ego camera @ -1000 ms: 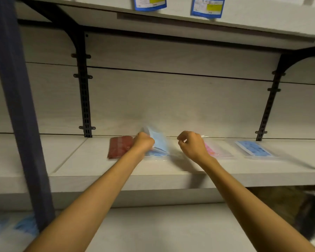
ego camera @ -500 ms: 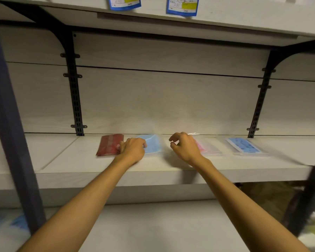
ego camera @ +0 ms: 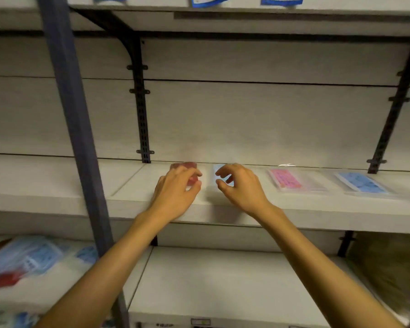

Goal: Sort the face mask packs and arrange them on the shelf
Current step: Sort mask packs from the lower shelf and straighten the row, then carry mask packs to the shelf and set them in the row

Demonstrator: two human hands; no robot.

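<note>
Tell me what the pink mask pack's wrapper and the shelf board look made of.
Pink mask pack: clear, glossy plastic film, probably; a bright glint shows at its back edge and the pink shows through. Shelf board: pale matte wood-grain surface, likely laminate over board; the core isn't visible.

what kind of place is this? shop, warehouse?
Likely a shop or stockroom aisle: bracket-mounted shelf, blue price tags on the shelf edge above, and bagged mask packs laid out in a row.

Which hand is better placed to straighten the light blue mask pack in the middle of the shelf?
Probably the right hand: it hovers directly over the light blue mask pack, fingers curled and empty, while the left hand is over the red pack.
</note>
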